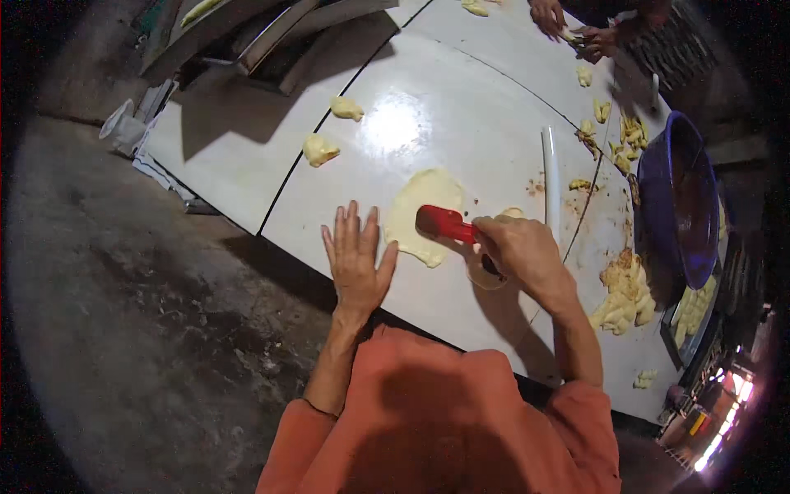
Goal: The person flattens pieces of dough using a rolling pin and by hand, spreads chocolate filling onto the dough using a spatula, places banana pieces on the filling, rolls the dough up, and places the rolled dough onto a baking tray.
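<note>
A flattened sheet of pale yellow dough (420, 185) lies on the white table (461, 321). My left hand (356, 263) rests spread on the table, its thumb at the sheet's left edge. My right hand (520, 255) grips a red scraper (444, 221), whose blade is over the sheet and darkened at the tip. Partly under that hand is another thin dough round (485, 276) with dark stuff on it. Two small dough lumps (321, 150) sit beyond my left hand, and a white pipe (550, 160) lies past my right.
A purple basin (683, 193) stands at the right beside a pile of dough pieces (621, 300) and a tray (698, 309). Another person's hands (597, 43) work at the far right. Metal pieces (271, 45) stand at the back left. The table's near edge borders my body.
</note>
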`<state>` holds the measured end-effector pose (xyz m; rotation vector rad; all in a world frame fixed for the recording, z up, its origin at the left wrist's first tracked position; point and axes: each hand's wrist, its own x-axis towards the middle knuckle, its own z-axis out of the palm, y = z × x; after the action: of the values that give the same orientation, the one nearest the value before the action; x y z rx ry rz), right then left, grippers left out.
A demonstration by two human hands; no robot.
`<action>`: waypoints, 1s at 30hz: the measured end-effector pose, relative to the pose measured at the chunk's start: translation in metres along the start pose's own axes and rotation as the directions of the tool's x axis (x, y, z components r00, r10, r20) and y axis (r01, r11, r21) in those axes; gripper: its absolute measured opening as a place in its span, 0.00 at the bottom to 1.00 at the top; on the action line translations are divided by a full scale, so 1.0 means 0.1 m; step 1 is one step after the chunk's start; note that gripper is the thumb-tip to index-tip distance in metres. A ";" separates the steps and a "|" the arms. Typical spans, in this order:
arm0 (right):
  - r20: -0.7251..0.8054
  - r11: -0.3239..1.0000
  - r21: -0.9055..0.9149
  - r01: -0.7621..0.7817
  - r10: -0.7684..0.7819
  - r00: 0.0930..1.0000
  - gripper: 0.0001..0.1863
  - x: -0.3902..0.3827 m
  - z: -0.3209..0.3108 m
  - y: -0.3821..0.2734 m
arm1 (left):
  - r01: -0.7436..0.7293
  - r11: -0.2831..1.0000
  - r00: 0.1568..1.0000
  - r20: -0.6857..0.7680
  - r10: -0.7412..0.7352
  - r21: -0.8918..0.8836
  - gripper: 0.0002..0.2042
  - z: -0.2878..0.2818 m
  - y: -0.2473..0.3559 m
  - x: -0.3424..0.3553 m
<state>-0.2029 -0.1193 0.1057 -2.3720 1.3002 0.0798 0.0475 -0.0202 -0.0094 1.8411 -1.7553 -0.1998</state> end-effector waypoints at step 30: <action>-0.287 0.939 0.270 -0.214 0.290 0.913 0.10 -0.49 0.43 -0.30 | -0.240 0.967 0.893 0.410 0.187 0.081 0.39 -0.03 0.13 -0.07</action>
<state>-0.1989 -0.0494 0.0895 -2.0624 1.6658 -0.3825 0.0373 -0.0116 -0.0023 1.7656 -2.2875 -0.4076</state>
